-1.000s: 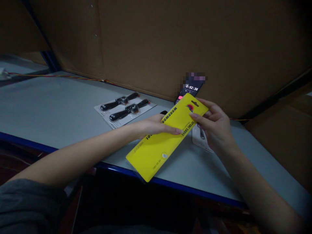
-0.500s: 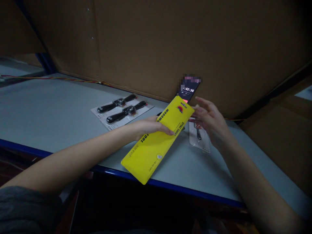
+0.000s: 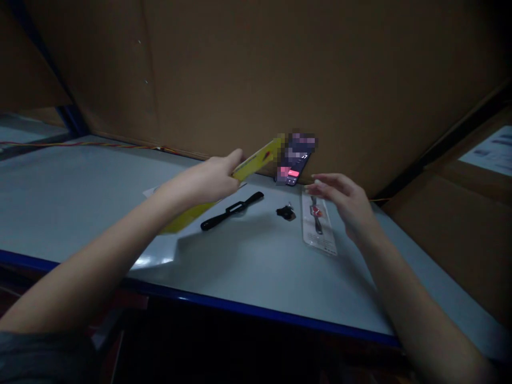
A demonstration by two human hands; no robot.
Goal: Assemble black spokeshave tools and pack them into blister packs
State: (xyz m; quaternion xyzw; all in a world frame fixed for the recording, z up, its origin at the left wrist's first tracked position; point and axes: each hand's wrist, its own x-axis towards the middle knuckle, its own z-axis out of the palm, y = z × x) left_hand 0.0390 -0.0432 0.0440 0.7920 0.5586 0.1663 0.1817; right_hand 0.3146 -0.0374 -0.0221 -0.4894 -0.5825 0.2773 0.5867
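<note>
My left hand (image 3: 216, 176) grips a yellow printed packaging card (image 3: 258, 162), tilted nearly edge-on above the table. My right hand (image 3: 346, 200) hovers at the right with fingers apart and nothing in them. Between the hands, a black spokeshave body (image 3: 214, 221) lies unwrapped on the table. To its right sits a small black part (image 3: 285, 213), its details too dim to tell. Close below my right fingers, a packaged spokeshave (image 3: 319, 226) rests on its white card. Beneath the yellow card, a shiny white or clear sheet (image 3: 158, 253) is partly hidden.
A phone (image 3: 300, 160) with a lit screen leans against the cardboard wall (image 3: 224, 69) at the back. Red and yellow wires (image 3: 100, 144) run along the table's rear edge. A blue rail (image 3: 224, 305) borders the front of the grey table (image 3: 256, 272).
My left hand has swung the yellow card left and turned it edge-on, uncovering the spokeshave and small black part. It now hides the two packaged tools at left. My right hand stays raised.
</note>
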